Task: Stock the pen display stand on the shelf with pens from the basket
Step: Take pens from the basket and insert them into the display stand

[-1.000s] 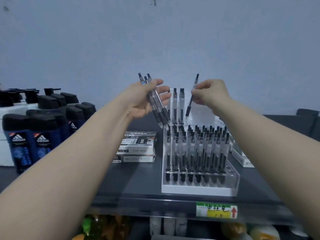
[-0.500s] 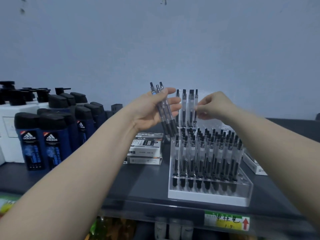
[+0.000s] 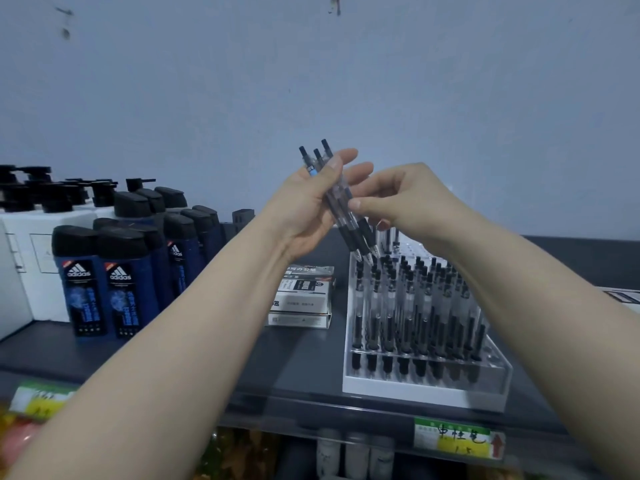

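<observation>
My left hand holds a bundle of three clear pens with black grips, tilted, tips down toward the stand. My right hand has come across and pinches one of those pens between thumb and forefinger. Below them on the dark shelf stands the clear acrylic pen display stand, filled with several rows of upright pens. Its back rows are partly hidden by my right wrist. The basket is out of view.
Stacked white pen boxes lie left of the stand. Several blue Adidas bottles and black-capped pump bottles on white boxes crowd the left. Another box shows at the right edge. A price label hangs on the shelf's front rail.
My right hand let go of a pen set in the stand's back row and moved left to the bundle in my left hand. The view shifted slightly.
</observation>
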Demonstrator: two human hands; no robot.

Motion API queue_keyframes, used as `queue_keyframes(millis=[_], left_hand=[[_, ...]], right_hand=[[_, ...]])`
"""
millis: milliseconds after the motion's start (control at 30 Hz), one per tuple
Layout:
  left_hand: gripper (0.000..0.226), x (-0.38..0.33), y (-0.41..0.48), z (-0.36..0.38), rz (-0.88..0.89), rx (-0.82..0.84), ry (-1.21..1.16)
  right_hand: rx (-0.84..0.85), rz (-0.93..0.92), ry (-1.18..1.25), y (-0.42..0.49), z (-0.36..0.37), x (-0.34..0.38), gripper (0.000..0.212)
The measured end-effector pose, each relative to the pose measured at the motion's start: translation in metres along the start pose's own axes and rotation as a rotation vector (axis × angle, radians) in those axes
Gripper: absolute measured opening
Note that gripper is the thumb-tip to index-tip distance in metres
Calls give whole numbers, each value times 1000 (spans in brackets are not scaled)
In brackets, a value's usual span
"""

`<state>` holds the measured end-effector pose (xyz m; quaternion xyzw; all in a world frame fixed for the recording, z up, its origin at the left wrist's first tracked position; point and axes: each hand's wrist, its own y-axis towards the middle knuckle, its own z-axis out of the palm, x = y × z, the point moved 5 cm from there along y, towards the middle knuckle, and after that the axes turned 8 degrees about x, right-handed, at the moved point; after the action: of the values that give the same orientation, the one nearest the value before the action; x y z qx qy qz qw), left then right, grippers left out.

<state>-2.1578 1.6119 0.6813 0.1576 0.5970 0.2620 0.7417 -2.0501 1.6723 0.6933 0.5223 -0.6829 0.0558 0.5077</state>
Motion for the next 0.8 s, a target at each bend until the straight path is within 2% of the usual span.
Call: queue_keyframes(millis=[167,300,433,567,800], left_hand=[[22,1,-3,-4,-8,-4,-79],[24,2,-4,-9,-36,-25,-23],[23,6,-4,-16,-78,-42,18],[22,11,-3,-21,-93,-64,-11],[22,11,1,-24,-129,-86,5]], right_hand=[[7,27,51,-3,-7,-9,9],[-22,30,67,-4,-14,-12,6],[-202,29,102,0,-42,-17,12],[-339,93,11,9,-66,-39,3],[-281,190,-147,22,-60,-64,18]])
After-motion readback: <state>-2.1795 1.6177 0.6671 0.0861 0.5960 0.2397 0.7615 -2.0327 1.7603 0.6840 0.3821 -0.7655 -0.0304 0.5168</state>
